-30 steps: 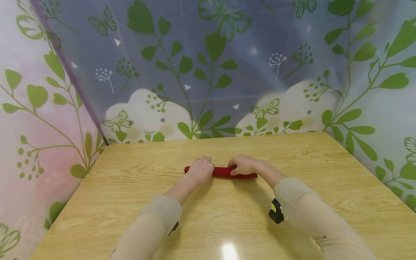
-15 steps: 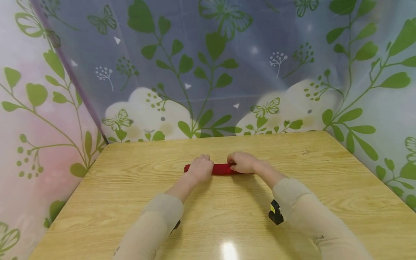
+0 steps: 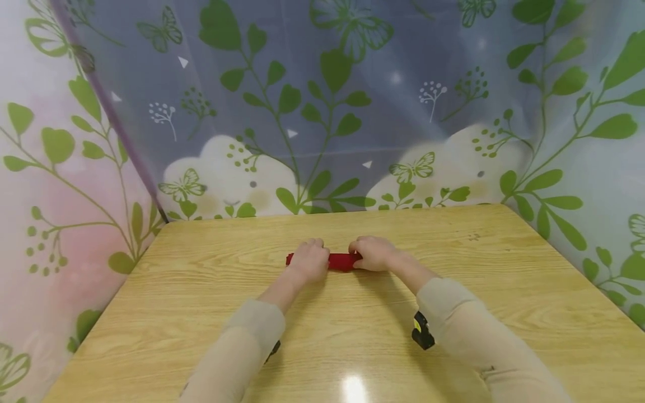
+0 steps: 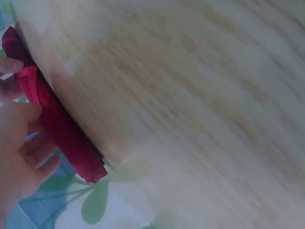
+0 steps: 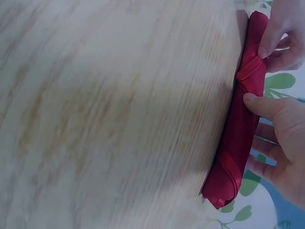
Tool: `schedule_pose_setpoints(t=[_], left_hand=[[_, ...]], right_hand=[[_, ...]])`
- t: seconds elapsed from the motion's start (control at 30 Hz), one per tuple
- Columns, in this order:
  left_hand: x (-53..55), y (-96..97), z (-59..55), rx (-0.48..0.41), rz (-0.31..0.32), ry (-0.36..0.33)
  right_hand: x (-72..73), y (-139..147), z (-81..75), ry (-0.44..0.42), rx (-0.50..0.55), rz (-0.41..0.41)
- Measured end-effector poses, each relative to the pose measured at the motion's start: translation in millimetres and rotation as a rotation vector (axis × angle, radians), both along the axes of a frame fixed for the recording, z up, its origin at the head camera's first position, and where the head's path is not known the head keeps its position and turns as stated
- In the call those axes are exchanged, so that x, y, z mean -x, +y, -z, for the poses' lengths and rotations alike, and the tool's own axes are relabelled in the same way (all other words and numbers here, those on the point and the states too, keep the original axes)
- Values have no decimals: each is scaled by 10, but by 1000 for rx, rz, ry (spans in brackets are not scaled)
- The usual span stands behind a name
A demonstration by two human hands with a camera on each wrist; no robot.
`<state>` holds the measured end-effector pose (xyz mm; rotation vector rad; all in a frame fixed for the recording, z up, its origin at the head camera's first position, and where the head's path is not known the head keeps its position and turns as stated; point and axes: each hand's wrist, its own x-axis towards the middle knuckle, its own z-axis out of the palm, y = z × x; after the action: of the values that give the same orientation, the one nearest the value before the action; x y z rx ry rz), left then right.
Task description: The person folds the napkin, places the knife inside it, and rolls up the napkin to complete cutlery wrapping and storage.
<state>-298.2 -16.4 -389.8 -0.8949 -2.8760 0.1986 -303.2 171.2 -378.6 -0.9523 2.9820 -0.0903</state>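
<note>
A roll of red cloth (image 3: 342,262) with smooth, slightly shiny folds lies crosswise between both hands on the wooden table. My left hand (image 3: 309,261) grips its left part, and a short crumpled end pokes out beyond it. On the right part, my right hand (image 3: 374,253) holds the roll between thumb and fingers, hiding that end in the head view. The right wrist view shows the thumb of the right hand (image 5: 288,138) pressed on the cloth roll (image 5: 240,112), with diagonal folds along it. In the left wrist view, the fingers of the left hand (image 4: 21,152) curl against the roll (image 4: 62,124).
The wooden table (image 3: 166,313) runs back to a blue curtain (image 3: 403,101) printed with leaves and butterflies. Printed cloth walls flank it on both sides. A black wrist device (image 3: 423,331) hangs under the right sleeve (image 3: 484,330).
My right hand has shifted slightly left along the roll, and the right end that stuck out past it is now hidden. The left hand has hardly moved.
</note>
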Motion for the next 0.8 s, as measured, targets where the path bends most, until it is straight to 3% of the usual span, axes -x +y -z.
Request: schedule_pose_setpoints(t=[0.4,0.63,0.8], left_hand=[[39,-237,-28,3,30,25],[52,-331,-13,76,51,67],[41,-336,-15,77,75,59]], right_hand=[[-13,164,-2,-18,4,-15],[-27,297,45,88,-44,-90],[-33,325,73,112,-40,-89]])
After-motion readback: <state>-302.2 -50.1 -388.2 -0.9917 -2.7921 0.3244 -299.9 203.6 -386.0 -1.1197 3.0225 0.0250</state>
